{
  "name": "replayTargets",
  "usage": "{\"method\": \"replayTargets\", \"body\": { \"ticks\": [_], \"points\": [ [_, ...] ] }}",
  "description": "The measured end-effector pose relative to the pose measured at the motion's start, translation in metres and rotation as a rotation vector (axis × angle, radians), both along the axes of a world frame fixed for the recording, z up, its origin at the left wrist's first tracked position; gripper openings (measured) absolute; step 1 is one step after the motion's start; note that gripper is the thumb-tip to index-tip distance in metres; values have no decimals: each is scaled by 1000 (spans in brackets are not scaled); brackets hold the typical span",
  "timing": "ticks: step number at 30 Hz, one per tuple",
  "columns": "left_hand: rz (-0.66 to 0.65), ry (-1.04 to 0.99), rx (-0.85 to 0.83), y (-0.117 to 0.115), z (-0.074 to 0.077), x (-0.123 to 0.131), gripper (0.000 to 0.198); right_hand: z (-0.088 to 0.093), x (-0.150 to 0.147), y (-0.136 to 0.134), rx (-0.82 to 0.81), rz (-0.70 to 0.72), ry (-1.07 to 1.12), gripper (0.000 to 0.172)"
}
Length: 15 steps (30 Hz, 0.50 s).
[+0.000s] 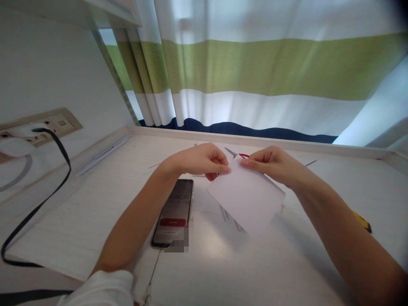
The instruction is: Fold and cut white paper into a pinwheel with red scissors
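Note:
A white sheet of paper (247, 197) is held up above the desk, tilted, with one corner toward me. My left hand (199, 160) pinches its upper edge on the left with fingers curled. My right hand (274, 163) pinches the same upper edge on the right. The two hands almost touch each other at the paper's top. Just behind them red-handled scissors (237, 154) lie on the desk, mostly hidden.
A smartphone (174, 212) with a lit screen lies on the white desk (95, 212) under my left forearm. A black cable (47, 187) runs from a wall socket (38, 127) at the left. A striped curtain (255, 68) hangs behind. A yellow-black object (363, 222) lies at the right.

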<state>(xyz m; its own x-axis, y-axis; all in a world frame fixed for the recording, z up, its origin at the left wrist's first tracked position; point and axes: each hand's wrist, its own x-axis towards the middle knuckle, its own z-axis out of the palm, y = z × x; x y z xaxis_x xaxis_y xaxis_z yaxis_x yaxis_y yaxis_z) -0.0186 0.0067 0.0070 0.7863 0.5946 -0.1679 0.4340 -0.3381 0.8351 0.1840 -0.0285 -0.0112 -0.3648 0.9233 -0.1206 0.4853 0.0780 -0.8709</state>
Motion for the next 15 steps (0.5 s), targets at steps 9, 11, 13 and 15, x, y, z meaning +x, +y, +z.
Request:
{"method": "replayTargets", "body": {
  "ticks": [9,11,13,15],
  "points": [
    [39,9,-1,3,2,-7,18,1,2,2,-42,-2,-22,32],
    [46,10,-5,3,3,-8,17,1,4,3,-35,15,-32,31],
    [73,-2,0,3,4,-10,16,2,6,4,-36,27,-20,31],
    [97,-17,13,3,6,-12,16,2,7,3,-39,28,10,32]
  ]
}}
